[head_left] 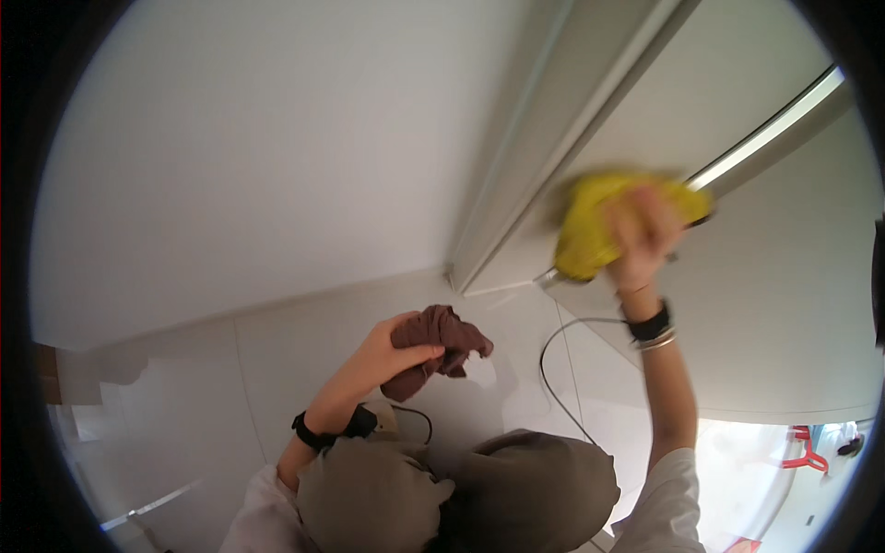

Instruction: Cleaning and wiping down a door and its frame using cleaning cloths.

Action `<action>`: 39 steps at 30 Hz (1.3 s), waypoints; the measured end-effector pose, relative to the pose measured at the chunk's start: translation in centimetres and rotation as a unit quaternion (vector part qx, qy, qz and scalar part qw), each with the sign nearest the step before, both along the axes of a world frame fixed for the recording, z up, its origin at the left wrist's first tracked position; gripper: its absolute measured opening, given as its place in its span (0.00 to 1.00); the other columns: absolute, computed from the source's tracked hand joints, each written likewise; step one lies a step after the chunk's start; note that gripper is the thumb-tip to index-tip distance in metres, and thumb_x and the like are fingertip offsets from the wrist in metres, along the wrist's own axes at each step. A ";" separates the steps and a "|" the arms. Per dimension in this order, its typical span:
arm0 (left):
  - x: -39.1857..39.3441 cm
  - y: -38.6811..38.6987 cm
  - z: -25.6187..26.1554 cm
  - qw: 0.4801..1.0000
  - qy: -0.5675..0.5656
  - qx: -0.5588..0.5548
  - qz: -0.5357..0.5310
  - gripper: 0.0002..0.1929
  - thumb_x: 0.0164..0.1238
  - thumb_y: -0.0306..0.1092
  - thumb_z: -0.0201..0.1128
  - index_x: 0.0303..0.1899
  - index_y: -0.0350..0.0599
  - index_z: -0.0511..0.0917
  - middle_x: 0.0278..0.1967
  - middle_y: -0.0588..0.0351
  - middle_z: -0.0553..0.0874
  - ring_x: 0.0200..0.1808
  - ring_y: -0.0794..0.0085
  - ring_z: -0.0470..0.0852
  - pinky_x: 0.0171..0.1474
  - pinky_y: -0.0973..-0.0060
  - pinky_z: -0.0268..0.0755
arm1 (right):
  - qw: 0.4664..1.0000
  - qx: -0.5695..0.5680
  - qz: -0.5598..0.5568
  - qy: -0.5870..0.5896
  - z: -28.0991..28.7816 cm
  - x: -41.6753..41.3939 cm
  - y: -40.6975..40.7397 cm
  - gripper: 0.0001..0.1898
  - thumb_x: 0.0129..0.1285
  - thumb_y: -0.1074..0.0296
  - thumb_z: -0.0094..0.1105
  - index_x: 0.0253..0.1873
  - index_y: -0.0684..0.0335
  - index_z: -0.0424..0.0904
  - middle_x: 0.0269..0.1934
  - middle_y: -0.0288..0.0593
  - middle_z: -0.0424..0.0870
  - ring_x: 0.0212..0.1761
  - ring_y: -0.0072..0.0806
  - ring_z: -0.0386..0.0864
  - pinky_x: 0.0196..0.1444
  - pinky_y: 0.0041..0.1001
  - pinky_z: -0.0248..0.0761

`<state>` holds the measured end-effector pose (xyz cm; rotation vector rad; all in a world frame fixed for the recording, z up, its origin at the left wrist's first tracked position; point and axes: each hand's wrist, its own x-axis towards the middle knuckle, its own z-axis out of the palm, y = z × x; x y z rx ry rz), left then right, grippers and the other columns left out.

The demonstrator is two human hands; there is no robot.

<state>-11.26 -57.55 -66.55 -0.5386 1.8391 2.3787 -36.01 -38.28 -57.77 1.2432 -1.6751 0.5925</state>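
Note:
In my left hand (387, 356) is a crumpled maroon cloth (442, 339), gripped between thumb and fingers above the tiled floor. My right hand (643, 231), blurred, presses a yellow cloth (594, 214) on a pale door or panel (691, 104) at the upper right. The yellow cloth is spread under the fingers and covers the near end of a bright metal strip (774, 128). Black bands circle both wrists, and a thin cable (553, 339) runs from near the right wristband down towards my knees.
A white wall (263, 159) rises on the left and meets a pale frame (546, 138) at the corner. Light floor tiles (187, 387) lie below. My bent knees (539, 484) are close in front. A red object (805, 453) shows at the far lower right.

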 end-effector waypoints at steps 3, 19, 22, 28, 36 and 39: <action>0.6 0.0 -1.2 0.999 -0.025 0.011 -0.019 0.17 0.56 0.33 0.66 0.45 0.37 0.76 0.35 0.57 0.83 0.38 0.77 0.79 0.43 0.78 0.71 | 0.980 -0.096 -0.051 0.164 8.5 0.6 -1.1 0.23 0.42 0.74 0.70 0.48 0.60 0.78 0.51 0.45 0.75 0.55 0.38 0.69 0.53 0.34 0.66; -1.8 0.9 8.3 0.984 -0.119 -0.136 0.002 0.21 0.52 0.39 0.68 0.44 0.35 0.76 0.35 0.53 0.83 0.38 0.72 0.80 0.45 0.75 0.71 | 0.971 0.086 -0.024 -0.223 -10.7 3.2 0.2 0.25 0.39 0.78 0.64 0.48 0.52 0.77 0.51 0.43 0.73 0.51 0.42 0.70 0.51 0.35 0.66; -1.9 0.8 6.7 0.981 -0.128 -0.144 -0.005 0.21 0.51 0.39 0.68 0.43 0.35 0.76 0.35 0.53 0.83 0.38 0.72 0.80 0.45 0.75 0.71 | 0.922 0.078 -0.057 -0.375 -13.9 4.9 0.6 0.24 0.42 0.78 0.62 0.49 0.56 0.75 0.50 0.43 0.74 0.48 0.42 0.72 0.50 0.33 0.68; -1.4 1.0 3.6 0.990 -0.121 -0.068 -0.039 0.21 0.52 0.37 0.68 0.45 0.35 0.75 0.38 0.52 0.82 0.41 0.72 0.79 0.46 0.75 0.71 | 0.241 -0.376 -0.065 -0.892 -14.3 6.1 4.1 0.19 0.58 0.62 0.55 0.52 0.64 0.73 0.44 0.46 0.79 0.43 0.36 0.79 0.46 0.31 0.73; -2.6 2.2 2.6 0.982 -0.062 -0.164 0.065 0.23 0.52 0.34 0.67 0.50 0.40 0.73 0.41 0.52 0.81 0.44 0.67 0.79 0.48 0.74 0.70 | 0.241 -0.387 0.152 -0.877 -17.6 10.6 7.8 0.19 0.66 0.56 0.41 0.54 0.62 0.70 0.46 0.46 0.79 0.46 0.38 0.79 0.50 0.34 0.73; -5.4 1.9 5.1 0.923 0.084 -0.362 0.104 0.24 0.53 0.28 0.65 0.54 0.41 0.71 0.45 0.52 0.79 0.48 0.68 0.77 0.52 0.73 0.68 | 0.204 -0.381 0.183 -0.883 -17.0 11.5 6.8 0.20 0.66 0.55 0.41 0.55 0.62 0.70 0.47 0.47 0.79 0.47 0.39 0.78 0.51 0.36 0.73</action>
